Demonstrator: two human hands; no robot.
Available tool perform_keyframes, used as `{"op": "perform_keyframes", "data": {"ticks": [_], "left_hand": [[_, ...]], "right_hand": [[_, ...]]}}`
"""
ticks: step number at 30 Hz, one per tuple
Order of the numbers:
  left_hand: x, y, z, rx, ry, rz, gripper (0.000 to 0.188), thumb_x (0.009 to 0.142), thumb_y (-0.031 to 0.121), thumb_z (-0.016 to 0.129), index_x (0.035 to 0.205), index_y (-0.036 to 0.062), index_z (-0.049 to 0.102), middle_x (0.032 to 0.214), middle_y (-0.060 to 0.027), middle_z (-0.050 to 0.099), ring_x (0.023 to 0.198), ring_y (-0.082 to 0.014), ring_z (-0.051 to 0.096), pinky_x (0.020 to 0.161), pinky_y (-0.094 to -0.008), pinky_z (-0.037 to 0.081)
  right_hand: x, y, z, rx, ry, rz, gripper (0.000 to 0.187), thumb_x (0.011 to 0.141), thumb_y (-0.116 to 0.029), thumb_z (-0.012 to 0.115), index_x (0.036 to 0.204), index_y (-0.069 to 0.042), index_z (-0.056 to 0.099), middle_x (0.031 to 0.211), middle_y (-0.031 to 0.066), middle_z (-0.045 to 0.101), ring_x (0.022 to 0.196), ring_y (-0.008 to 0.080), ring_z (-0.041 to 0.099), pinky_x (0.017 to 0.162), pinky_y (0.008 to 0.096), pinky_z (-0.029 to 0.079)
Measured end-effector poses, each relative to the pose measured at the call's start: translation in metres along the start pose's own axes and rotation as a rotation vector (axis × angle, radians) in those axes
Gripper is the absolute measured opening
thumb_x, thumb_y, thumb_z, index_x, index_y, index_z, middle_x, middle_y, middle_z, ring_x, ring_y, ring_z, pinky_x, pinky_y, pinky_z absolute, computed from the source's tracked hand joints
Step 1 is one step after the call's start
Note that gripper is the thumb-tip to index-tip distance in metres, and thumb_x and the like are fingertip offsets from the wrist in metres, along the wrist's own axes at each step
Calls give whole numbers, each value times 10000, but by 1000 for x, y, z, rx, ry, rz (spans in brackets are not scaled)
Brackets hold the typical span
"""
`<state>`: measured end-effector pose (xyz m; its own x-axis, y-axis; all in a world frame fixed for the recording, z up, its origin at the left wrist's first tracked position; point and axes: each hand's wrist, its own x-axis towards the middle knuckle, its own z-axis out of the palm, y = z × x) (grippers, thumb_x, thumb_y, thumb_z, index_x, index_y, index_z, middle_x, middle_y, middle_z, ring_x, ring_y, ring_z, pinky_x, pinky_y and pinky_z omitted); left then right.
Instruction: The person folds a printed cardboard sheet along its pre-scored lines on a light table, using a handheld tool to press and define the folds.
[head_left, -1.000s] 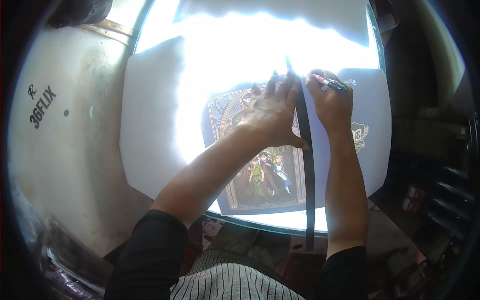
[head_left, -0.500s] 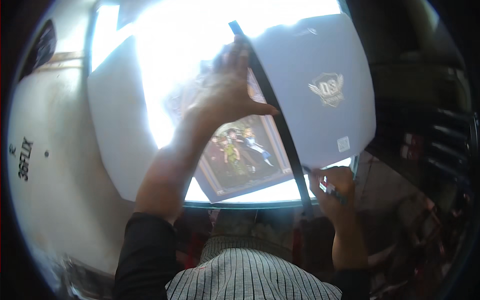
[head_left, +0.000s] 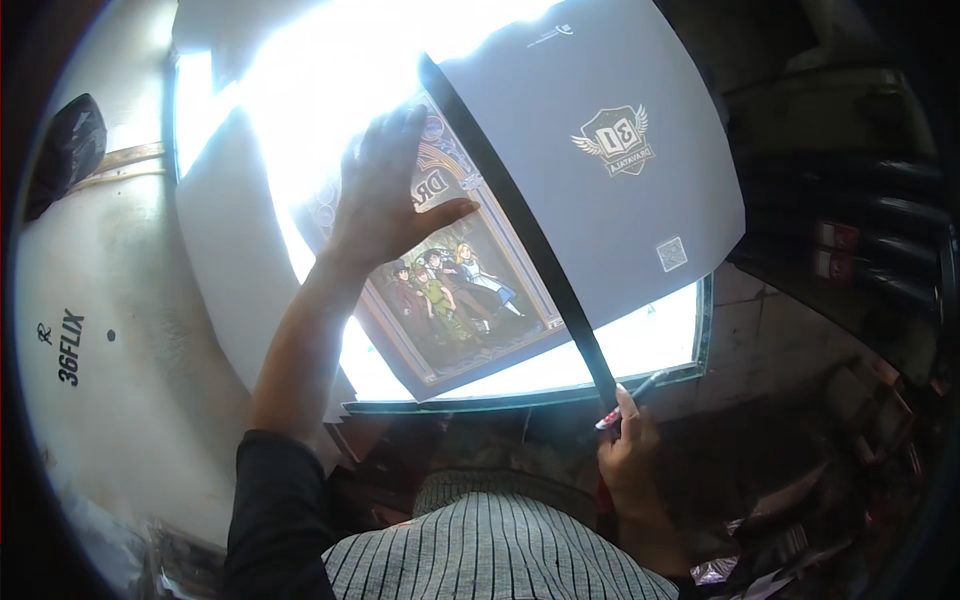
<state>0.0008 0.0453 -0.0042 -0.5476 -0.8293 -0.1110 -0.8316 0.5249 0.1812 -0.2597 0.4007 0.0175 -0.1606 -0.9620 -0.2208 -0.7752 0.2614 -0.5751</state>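
Note:
A large bluish-grey sheet (head_left: 680,160) lies face up on a glowing glass-topped light table (head_left: 640,325), with a framed picture (head_left: 450,310) of several cartoon figures on it and a winged emblem to the right. A long dark straightedge (head_left: 520,215) crosses the sheet at a slant along the picture's right border. My left hand (head_left: 385,190) rests flat on the picture, fingers extended and thumb spread out, left of the straightedge. Past the table's front edge, my right hand (head_left: 628,440) is closed around a slim pen-like tool (head_left: 648,383), at the straightedge's near end. Glare washes out the sheet's far left.
A pale board or panel (head_left: 120,280) with dark lettering stands left of the table, a dark rounded object (head_left: 80,145) at its top. On the right are dark shelves or stacks (head_left: 850,230). Loose clutter (head_left: 800,500) lies below, at lower right.
My left hand has come off the straightedge onto the picture. My right hand has moved down from the sheet's lower edge to the straightedge's near end, still holding the tool. The view has shifted slightly.

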Motion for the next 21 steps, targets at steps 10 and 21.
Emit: {"op": "perform_keyframes", "data": {"ticks": [10, 21], "left_hand": [[2, 1, -12, -70, 92, 30, 1151, 785, 798, 624, 1567, 47, 240, 1630, -235, 232, 1522, -409, 195, 1201, -638, 117], [-3, 0, 1, 180, 35, 7, 1123, 809, 875, 470, 1576, 82, 261, 1636, -230, 200, 1536, -399, 131, 1222, -618, 68]], "right_hand": [[-12, -6, 24, 103, -31, -42, 483, 928, -35, 619, 1385, 36, 480, 1131, 256, 614, 893, 401, 623, 807, 464, 519], [-15, -5, 25, 4, -18, 19, 478, 918, -36, 603, 1380, 0, 488, 1144, 217, 579, 955, 419, 602, 828, 482, 498]]}}
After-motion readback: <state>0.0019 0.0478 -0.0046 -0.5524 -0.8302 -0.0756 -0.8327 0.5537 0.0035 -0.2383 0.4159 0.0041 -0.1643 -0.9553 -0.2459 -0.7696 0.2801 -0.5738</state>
